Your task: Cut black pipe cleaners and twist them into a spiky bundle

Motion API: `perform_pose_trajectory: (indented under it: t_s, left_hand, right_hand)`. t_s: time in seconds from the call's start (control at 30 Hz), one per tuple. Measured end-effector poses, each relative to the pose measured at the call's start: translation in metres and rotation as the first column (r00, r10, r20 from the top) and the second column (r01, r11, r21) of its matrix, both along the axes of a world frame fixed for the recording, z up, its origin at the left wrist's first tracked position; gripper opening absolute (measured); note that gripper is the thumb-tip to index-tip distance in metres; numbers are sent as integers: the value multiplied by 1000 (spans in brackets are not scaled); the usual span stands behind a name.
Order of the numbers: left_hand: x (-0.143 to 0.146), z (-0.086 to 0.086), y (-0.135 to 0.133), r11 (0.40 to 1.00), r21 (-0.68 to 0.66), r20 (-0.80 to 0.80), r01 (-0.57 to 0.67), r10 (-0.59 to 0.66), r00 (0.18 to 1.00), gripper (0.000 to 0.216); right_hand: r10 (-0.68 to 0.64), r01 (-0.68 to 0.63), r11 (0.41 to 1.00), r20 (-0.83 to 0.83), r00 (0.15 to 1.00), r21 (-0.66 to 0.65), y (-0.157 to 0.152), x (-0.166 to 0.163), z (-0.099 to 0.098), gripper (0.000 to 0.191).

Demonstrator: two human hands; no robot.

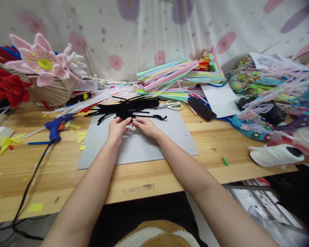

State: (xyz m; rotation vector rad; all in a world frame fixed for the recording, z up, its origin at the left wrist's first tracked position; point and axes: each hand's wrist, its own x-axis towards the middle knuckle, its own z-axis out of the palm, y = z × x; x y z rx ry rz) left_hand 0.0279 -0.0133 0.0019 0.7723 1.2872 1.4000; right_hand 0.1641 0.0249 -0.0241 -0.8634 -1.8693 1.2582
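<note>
My left hand (117, 129) and my right hand (145, 126) meet over the grey cutting mat (170, 144), fingertips pinched close together. Between them is a small black fuzzy piece, seemingly a black pipe cleaner (124, 114); its exact shape is partly hidden by my fingers. Just beyond lies a pile of black pipe cleaners (134, 104) across the mat's far edge. To the right of my hands, one black pipe cleaner with a thicker curled end (160, 117) rests on the mat. White-handled scissors (175, 105) lie beside the pile.
A blue glue gun (55, 127) with a black cord is at left, near yellow scraps (81, 139). Pipe-cleaner flowers (45, 63) stand behind it. Pastel pipe cleaners (170, 77) are heaped at the back. A phone (201, 109), paper sheet (218, 99) and white bottle-like object (275, 155) are rightward.
</note>
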Motion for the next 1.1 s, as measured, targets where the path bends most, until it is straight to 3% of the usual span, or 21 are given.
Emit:
perform_pose_trajectory:
  t_s: [0.17, 0.33, 0.43, 0.6, 0.73, 0.87, 1.0, 1.1]
  left_hand:
    - [-1, 4, 2, 990, -130, 159, 60, -39, 986, 21]
    - [-13, 9, 3, 876, -295, 482, 381, -209, 851, 10]
    - [-15, 9, 2, 851, -313, 538, 421, -207, 817, 12]
    - [-6, 5, 2, 965, -150, 355, 215, -150, 923, 12]
    - [-6, 3, 1, 996, 19, 87, 91, -92, 992, 26]
    - [-9, 2, 1, 994, 67, -124, 88, -79, 989, 34]
    - [-8, -2, 1, 985, 82, -170, 150, -135, 976, 35]
    - [-6, -6, 3, 988, 100, -200, 116, -94, 975, 33]
  right_hand:
    - [-64, 70, 995, -98, 993, 65, -9, -8, 4, 21]
    - [30, -18, 997, -164, 986, 75, -16, -9, 12, 22]
    - [75, -63, 996, -190, 979, 69, -14, -7, 13, 23]
    - [70, -75, 997, -136, 988, -30, -6, -1, 11, 23]
    - [61, -70, 993, -96, 994, -91, -4, 1, 9, 20]
    - [-39, 33, 997, -79, 996, -74, -4, -1, 5, 20]
    - [-106, 103, 994, -67, 992, -36, -3, -3, 2, 16]
    - [-150, 150, 989, -60, 987, -3, -3, -5, 2, 14]
